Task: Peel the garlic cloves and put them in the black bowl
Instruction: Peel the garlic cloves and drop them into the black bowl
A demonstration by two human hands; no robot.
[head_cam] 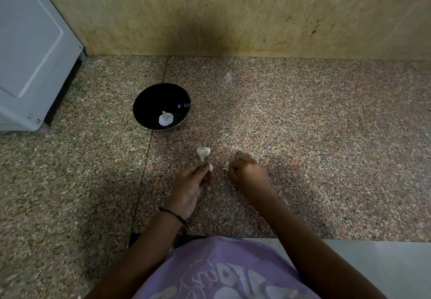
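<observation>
On the worktop [303, 135], your left hand [191, 184] pinches a clove [210, 167]; your right hand [247, 175] pinches loose skin [226, 166]. One piece [166, 119] lies in the black bowl [149, 98]; a garlic cluster [203, 152] awaits peeling.

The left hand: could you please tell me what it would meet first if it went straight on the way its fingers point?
Probably the garlic piece on the counter just beyond the left hand, though the hand's height is unclear.
</observation>
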